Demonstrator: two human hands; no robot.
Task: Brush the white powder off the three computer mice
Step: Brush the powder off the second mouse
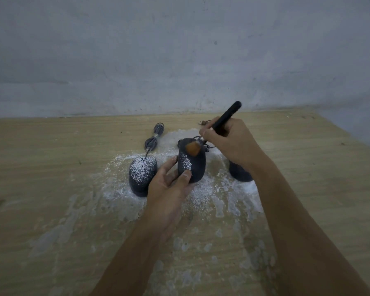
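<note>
The left hand [171, 186] grips the middle mouse [195, 165], a dark wired one. Its thumb lies across the near end of the shell and its fingers curl round the left flank. A patch of white powder [201, 197] still clings to the left half of that mouse, while the right half looks mostly bare.

The right hand [231, 142] pinches a makeup-style brush [223, 117] low on its black handle, fingers closed round it. The orange-brown bristles touch the far end of the middle mouse, and the handle slants up and away to the right.

The left mouse [142, 174] sits on the wooden table [51, 167] just beside the left hand, with its top thickly speckled in powder. Its grey cable [154, 135] is bundled in a coil behind it. The right mouse [239, 173] rests on the table under the right wrist, mostly hidden — how much powder it carries cannot be seen.

Powder is spread and smeared over the table around all three mice and toward the camera. A grey, scuffed wall [179, 50] rises behind the table
</note>
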